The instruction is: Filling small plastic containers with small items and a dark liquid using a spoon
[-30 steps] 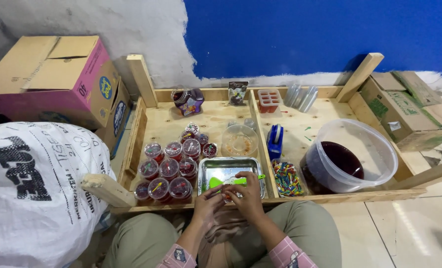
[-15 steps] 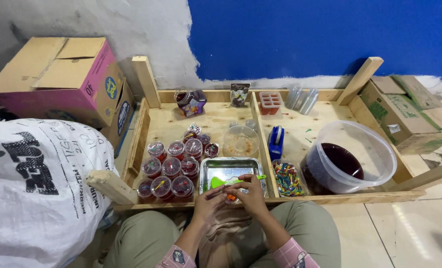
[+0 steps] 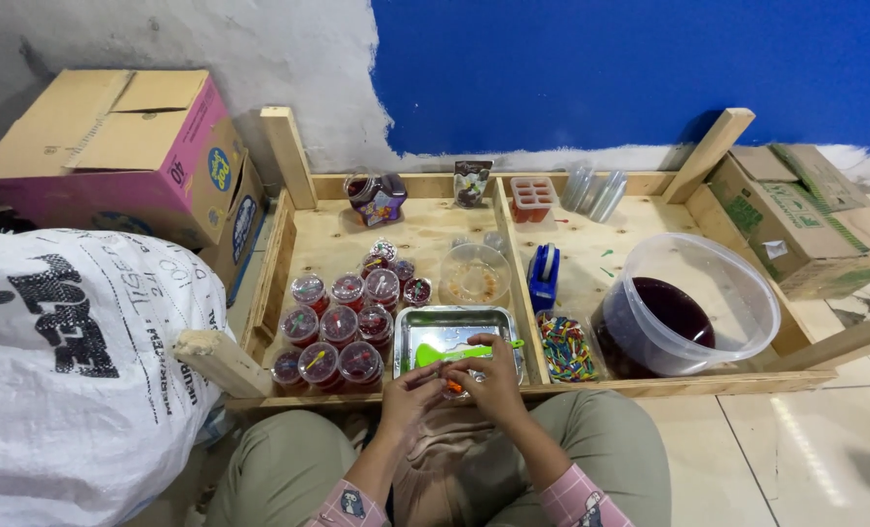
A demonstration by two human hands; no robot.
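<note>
Far beyond the fingers, a wall (image 3: 601, 68) painted blue on the right, rough grey plaster (image 3: 210, 49) on the left. Pale glossy floor tiles (image 3: 806, 459) to the right of the fingers, with light glare, source unclear. Cardboard boxes (image 3: 113, 146) stand far left; another cardboard carton (image 3: 796, 215) lies far right.

My left hand (image 3: 410, 395) and right hand (image 3: 496, 383) meet at the near edge of the metal tray (image 3: 454, 330) (fingertips curled together), forearms angled inward.
</note>
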